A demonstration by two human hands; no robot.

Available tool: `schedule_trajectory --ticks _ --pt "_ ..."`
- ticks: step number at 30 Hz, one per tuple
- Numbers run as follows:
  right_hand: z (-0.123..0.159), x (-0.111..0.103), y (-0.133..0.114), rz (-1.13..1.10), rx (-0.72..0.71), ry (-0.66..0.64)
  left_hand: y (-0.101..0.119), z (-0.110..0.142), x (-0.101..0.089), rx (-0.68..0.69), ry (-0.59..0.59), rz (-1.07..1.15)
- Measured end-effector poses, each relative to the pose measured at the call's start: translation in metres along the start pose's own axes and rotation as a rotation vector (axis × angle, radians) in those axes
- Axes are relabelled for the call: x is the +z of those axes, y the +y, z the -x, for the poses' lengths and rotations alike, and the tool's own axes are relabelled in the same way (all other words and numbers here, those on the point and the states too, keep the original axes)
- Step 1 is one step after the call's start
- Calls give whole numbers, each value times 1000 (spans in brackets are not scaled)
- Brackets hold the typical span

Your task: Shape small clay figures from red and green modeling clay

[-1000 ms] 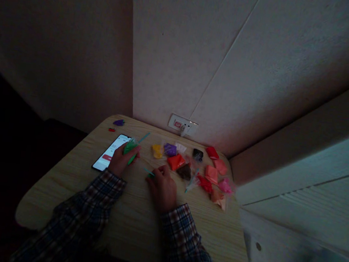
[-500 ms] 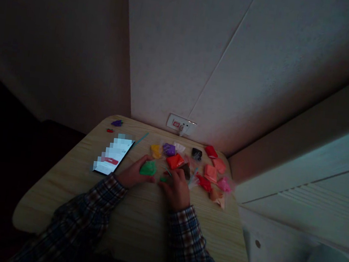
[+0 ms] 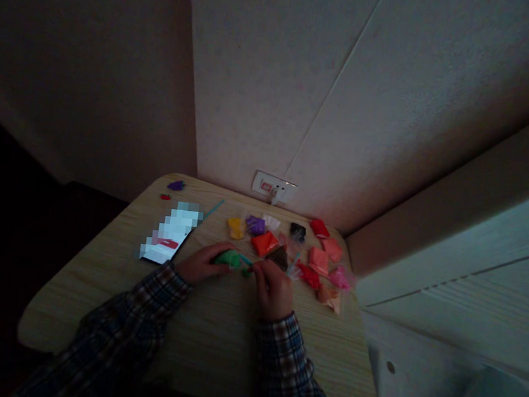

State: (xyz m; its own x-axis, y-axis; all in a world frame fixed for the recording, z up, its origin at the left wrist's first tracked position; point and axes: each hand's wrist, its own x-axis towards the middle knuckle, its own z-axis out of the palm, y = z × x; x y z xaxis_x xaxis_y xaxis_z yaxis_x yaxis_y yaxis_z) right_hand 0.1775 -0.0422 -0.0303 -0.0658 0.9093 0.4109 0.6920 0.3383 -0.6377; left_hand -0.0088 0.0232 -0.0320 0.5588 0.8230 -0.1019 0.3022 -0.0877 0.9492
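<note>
My left hand (image 3: 202, 263) is closed round a bag of green modelling clay (image 3: 228, 258), just above the table. Pinched in my right hand (image 3: 274, 289) is a thin blue clay tool (image 3: 245, 260), its tip at the green clay. A small dark green piece (image 3: 246, 272) shows right by my right fingertips; whether they touch it I cannot tell. Behind my hands lie bags of orange-red clay (image 3: 264, 244), brown clay (image 3: 279, 257), purple clay (image 3: 255, 225) and yellow clay (image 3: 235, 227).
A phone (image 3: 171, 239) with a lit screen lies left on the wooden table (image 3: 106, 289), a blue stick (image 3: 214, 209) beside it. Small purple (image 3: 176, 185) and red (image 3: 165, 197) clay figures are at the back left. Several red and pink bags (image 3: 318, 260) lie right, near the wall socket (image 3: 274, 188).
The tool in my right hand has swung left so its tip reaches the green clay. My left hand has tilted the green bag. The small green piece shows more clearly below the tool.
</note>
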Motion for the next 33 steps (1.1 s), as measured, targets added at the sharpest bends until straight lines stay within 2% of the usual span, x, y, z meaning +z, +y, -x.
schedule_trajectory --ticks 4,9,20,26,33 --pt "1 -3 2 40 0 22 -5 0 0 -16 24 -48" --pt "2 -3 4 91 -5 -43 -5 -1 -1 21 10 -122" --pt "1 6 4 135 122 -116 5 1 -2 73 36 -196" --pt "-3 6 -3 -82 131 -222 5 1 -6 73 27 -131" --pt "-6 4 -12 -440 101 -351 1 0 -7 114 -74 27"
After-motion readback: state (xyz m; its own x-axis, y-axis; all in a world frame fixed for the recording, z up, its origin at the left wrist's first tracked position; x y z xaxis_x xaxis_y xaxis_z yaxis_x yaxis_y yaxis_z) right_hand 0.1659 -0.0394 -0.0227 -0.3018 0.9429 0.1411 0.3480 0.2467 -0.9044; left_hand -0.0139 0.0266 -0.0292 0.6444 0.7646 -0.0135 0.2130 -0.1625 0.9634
